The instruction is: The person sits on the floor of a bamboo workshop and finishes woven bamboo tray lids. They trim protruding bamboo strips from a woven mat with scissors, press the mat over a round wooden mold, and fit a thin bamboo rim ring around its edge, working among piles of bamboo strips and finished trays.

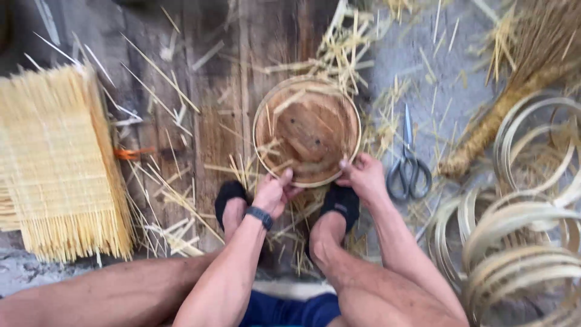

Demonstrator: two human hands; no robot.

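Both hands grip the near rim of a round bamboo-hooped frame with a brown wooden centre: the left hand pinches it with the thumb on top, the right hand clasps it just alongside. Grey metal scissors lie right of the grip, a pale woven straw mat well left, coiled bamboo hoops far right.

a round hoop of pale, smooth bent wood is showing a rough brown board inside. a matt woven straw mat is lying on weathered, grainy planks. metal scissors are gleaming dully.
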